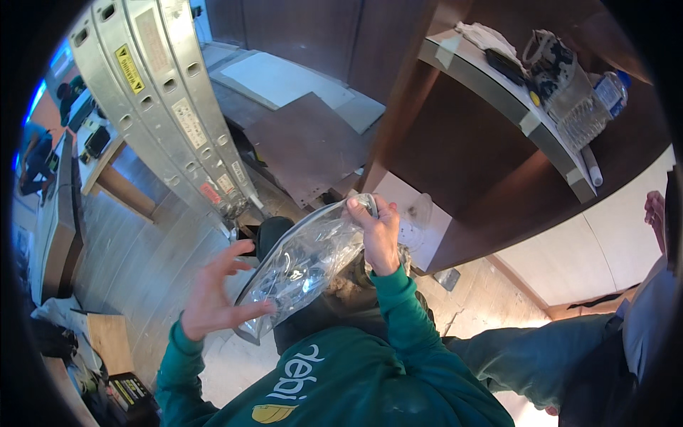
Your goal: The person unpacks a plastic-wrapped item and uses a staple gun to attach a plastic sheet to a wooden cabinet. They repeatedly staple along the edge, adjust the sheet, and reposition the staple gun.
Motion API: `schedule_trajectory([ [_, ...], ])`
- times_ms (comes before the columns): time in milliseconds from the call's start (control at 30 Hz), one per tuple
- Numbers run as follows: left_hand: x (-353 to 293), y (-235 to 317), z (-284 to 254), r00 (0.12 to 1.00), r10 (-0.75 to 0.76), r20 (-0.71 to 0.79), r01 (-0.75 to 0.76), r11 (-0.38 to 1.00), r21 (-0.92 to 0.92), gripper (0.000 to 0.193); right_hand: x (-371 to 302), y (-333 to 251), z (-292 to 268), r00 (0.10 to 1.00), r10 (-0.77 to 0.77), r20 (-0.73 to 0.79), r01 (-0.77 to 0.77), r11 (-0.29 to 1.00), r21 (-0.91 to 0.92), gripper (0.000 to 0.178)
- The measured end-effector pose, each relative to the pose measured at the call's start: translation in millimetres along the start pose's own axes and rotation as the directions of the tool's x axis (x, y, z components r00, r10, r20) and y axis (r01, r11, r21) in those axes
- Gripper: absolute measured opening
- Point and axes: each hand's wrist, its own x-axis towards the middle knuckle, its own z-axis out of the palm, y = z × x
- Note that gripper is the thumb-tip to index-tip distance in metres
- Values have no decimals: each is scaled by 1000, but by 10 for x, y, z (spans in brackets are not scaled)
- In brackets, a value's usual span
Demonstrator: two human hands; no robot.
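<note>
A clear plastic bag with a dark edging strip hangs slantwise in front of my body. Closed at its upper right corner is my right hand, pinching the strip between thumb and fingers. On the other side, my left hand has its fingers spread wide. Its thumb reaches over the lower left edge of the bag; whether it touches the plastic I cannot tell.
An aluminium ladder leans at the left. A curved brown counter on the right bears a water bottle and a dark patterned cloth item. Flat panels lie ahead. Another person's leg is close at the right.
</note>
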Motion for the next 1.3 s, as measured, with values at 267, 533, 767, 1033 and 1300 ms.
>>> schedule_trajectory([
  [267, 472, -467, 122, 982, -168, 83, 161, 983, 84, 13, -87, 132, -193, 958, -277, 72, 286, 909, -302, 48],
  [533, 596, 98, -631, 962, 5, -275, 32, 991, 133, 10, 395, 1421, -587, 851, 520, 73, -525, 840, 139, 44],
  [767, 213, 297, -1084, 799, -126, -588, 137, 990, -25, 14, 899, 1969, 554, 673, 696, 248, -736, 665, 129, 52],
  [1033, -167, 167, -1145, 773, -231, -591, 178, 973, -147, 16, 1166, 2081, 513, 858, 500, -117, -415, 809, 416, 19],
  [1300, 65, 50, -1027, 827, -307, -470, 234, 950, -209, 13, 1150, 1781, 320, 810, 567, -152, -399, 722, 565, 22],
])
